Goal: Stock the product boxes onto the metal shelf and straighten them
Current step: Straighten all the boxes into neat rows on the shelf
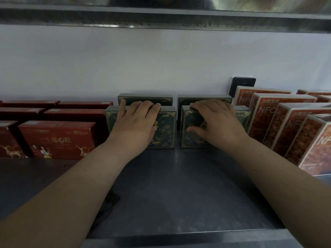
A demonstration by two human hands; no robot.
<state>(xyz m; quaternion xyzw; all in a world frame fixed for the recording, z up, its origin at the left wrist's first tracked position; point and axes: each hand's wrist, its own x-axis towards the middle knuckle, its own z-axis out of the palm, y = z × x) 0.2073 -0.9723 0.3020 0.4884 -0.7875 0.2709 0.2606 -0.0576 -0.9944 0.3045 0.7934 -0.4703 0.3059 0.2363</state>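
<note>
Dark metal shelf (170,194) held left green box (166,129) and right green box (193,138) side by side; left hand (136,122) and right hand (215,122) each gripped its own box's top edge, fingers curled. Even pressure should square them between red boxes (57,138) and orange boxes (295,133).

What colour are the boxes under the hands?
Dark green boxes with gold patterns; head view.

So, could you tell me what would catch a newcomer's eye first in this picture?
Two bare hands reach in at mid-shelf: the left hand grips the top edge of the left dark green box, and the right hand grips the right dark green box beside it. Rows of red boxes stand to their left and orange-and-white boxes to their right on the metal shelf.
</note>
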